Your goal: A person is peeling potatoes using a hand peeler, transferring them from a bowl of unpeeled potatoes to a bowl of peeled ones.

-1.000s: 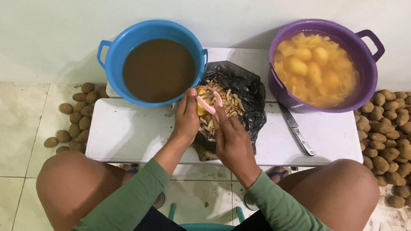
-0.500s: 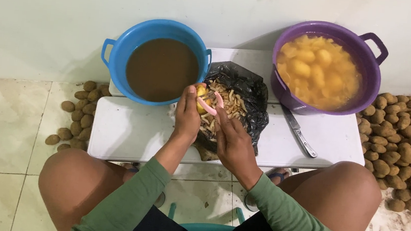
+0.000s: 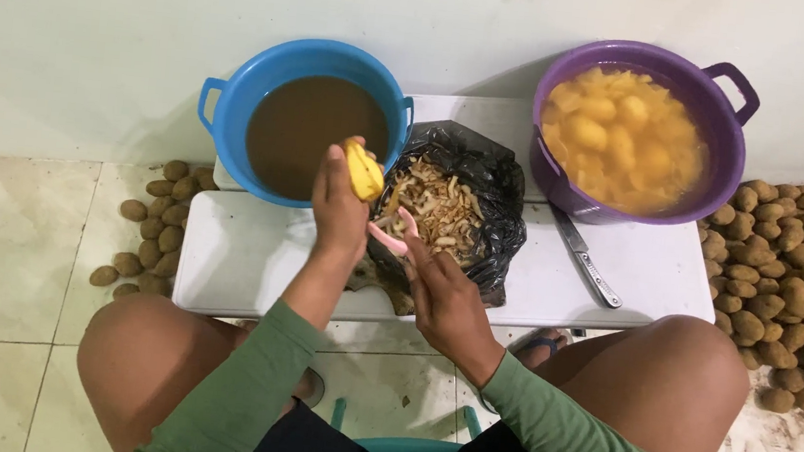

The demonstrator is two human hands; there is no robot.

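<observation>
Your left hand [image 3: 339, 212] is gripping a peeled yellow potato [image 3: 364, 171], lifting it beside the blue tub [image 3: 237, 107] of brown water. Your right hand [image 3: 445, 294] is clutching a pink peeler [image 3: 391, 238] over the black bag [image 3: 499, 191], so peels are landing inside.

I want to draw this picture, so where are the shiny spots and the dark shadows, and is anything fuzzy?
Head view: soft, even light; glare glints on the black plastic bag and the water in the purple tub; faint shadows lie behind the blue tub on the wall; the left hand holding the peeled potato and the right hand look slightly soft.
</observation>
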